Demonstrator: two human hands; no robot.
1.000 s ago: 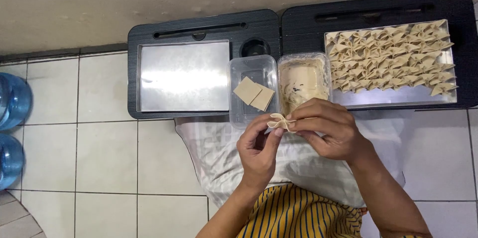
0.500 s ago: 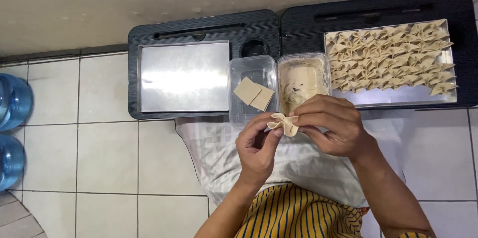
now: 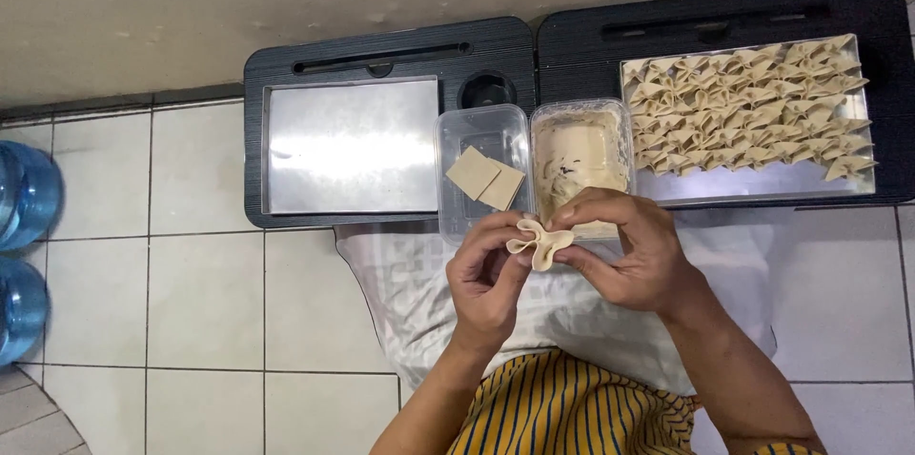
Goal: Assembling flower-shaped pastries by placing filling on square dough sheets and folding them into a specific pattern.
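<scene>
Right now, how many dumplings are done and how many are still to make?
Done: the right tray is almost full of folded dumplings, too many to count surely. In hand: the left hand and right hand pinch one dumpling between them. Left: a couple of wrappers lie in one tub, filling remains in the other, and the left tray holds none.

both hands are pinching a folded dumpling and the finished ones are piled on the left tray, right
Not quite. Both hands, left hand and right hand, pinch the folded dumpling, but the finished ones lie on the right tray; the left tray is bare, as the head view shows.
</scene>
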